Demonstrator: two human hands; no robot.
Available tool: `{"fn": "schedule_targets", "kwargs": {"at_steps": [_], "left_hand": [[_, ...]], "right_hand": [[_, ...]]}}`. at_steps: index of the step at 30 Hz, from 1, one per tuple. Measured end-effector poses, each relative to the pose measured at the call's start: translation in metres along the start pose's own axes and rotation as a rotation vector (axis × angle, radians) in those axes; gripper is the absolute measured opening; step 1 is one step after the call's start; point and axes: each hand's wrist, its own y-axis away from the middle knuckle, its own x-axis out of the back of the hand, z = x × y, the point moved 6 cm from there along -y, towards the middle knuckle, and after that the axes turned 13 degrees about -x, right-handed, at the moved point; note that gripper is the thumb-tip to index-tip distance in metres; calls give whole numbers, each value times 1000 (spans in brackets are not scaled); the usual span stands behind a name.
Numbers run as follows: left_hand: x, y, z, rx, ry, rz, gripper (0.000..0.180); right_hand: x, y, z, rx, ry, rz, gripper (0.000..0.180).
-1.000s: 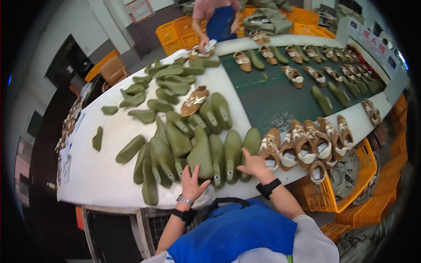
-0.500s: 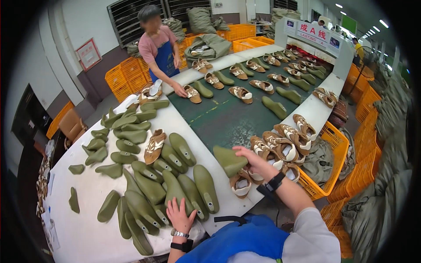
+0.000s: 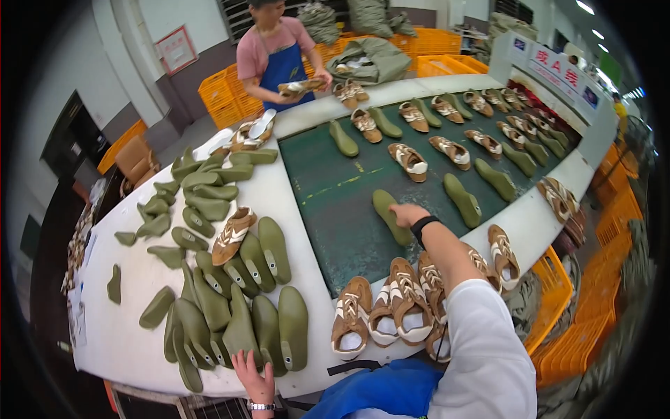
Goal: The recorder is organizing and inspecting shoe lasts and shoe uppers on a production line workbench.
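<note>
On the dark green belt [image 3: 335,209], my right hand [image 3: 409,215] grips a green shoe last [image 3: 388,213] by its heel end. The last lies sole up. My left hand [image 3: 252,377] is open, fingers spread, at the heel ends of a group of green shoe lasts [image 3: 265,328] on the white table [image 3: 132,332]. A brown and white sneaker [image 3: 234,234] lies among the lasts. Nearest my right forearm, several brown and white sneakers [image 3: 408,300] stand along the belt's near edge, some partly hidden by the arm.
Pairs of lasts and sneakers [image 3: 450,151] sit in rows along the belt toward a white machine [image 3: 551,73]. Across the table a co-worker in a blue apron [image 3: 273,78] holds a sneaker [image 3: 300,86]. Orange crates [image 3: 593,328] stand at the right; more lasts [image 3: 209,192] lie at the far left.
My right hand has carried the last forward and onto the belt. The co-worker has picked a sneaker up off the belt. The view has shifted; my left hand stays by the lasts.
</note>
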Motion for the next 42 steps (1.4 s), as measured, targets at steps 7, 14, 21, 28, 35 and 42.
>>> {"fn": "schedule_targets", "kwargs": {"at_steps": [7, 14, 21, 28, 35, 42], "left_hand": [[9, -79, 58, -86, 45, -32, 46], [-14, -215, -75, -98, -125, -38, 61], [-112, -307, -223, 481, 74, -230, 99], [-145, -312, -231, 533, 185, -268, 73], [-55, -336, -91, 373, 885, -92, 32], [-23, -268, 32, 194, 1387, -415, 37]], "right_hand": [[-22, -27, 21, 4, 94, 98, 49], [-17, -32, 24, 32, 52, 102, 41], [-27, -19, 42, -20, 157, -6, 53], [13, 14, 22, 125, 68, 122, 53], [59, 74, -99, 582, -135, 285, 68], [51, 129, -148, 920, -116, 50, 46]]}}
